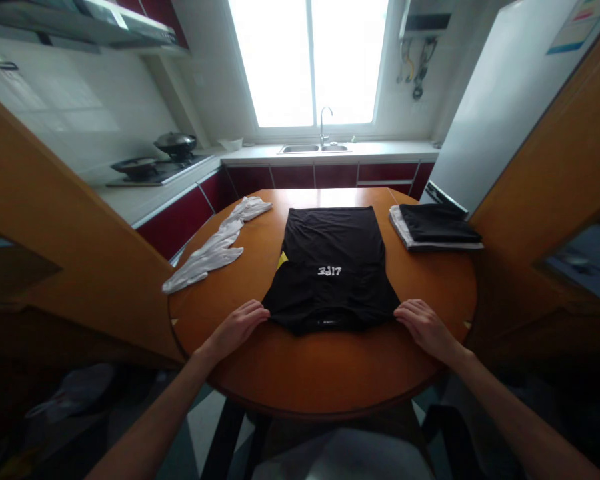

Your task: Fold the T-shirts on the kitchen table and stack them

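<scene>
A black T-shirt (335,243) lies spread on the round wooden table, its collar toward me and its hem toward the window. White lettering shows across its middle, and a small yellow patch peeks out at its left side. My left hand (241,323) pinches the shirt's near left corner, at the sleeve. On the opposite side, my right hand (423,327) grips the near right corner between thumb and fingers. The fabric between both hands is fairly flat, with slight wrinkles near the collar.
Crumpled white clothing (220,243) stretches along the table's left side. A folded stack of black and white clothes (437,225) sits at the right. The wooden table (320,373) has a rounded near edge. Beyond it are a sink (300,149), a stove with pans (175,143) and a fridge (500,100).
</scene>
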Motion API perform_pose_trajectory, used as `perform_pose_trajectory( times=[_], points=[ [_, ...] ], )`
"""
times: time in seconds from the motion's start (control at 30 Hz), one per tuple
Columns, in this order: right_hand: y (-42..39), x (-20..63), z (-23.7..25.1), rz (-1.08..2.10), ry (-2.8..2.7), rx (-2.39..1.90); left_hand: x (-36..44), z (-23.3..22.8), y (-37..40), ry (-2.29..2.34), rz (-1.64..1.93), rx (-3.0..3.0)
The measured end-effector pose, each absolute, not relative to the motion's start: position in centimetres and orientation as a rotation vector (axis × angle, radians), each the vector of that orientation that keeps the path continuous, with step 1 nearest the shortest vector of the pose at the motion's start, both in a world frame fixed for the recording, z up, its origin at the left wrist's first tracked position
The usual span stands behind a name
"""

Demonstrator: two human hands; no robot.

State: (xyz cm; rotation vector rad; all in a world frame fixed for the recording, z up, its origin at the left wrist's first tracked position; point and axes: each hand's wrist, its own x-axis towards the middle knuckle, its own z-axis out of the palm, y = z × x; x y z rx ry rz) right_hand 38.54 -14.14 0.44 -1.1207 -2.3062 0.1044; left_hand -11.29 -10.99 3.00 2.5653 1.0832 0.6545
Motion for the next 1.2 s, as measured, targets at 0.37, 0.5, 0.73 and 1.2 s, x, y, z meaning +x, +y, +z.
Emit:
perform_pose_trajectory(
  times=[0.37, 0.5, 0.73, 1.2],
  points=[
    [-18.0, 39.3, 5.3, 0.649, -2.157, -1.186, -11.7, 8.1, -15.1, 1.052, 0.299, 2.193],
    [-14.0, 38.9, 7.1, 0.641, -2.032, -1.233, -11.1, 10.4, -12.3, 1.145, 0.375, 2.099],
    [-1.0, 38.1, 6.2, 0.559, -1.915, -1.293, -10.1, 9.9, -1.1, 1.356, 0.660, 2.127],
    [7.5, 37.7, 1.5, 0.524, -1.887, -1.571, -9.5, 3.3, 5.9, 1.533, 0.747, 2.190]
  ],
)
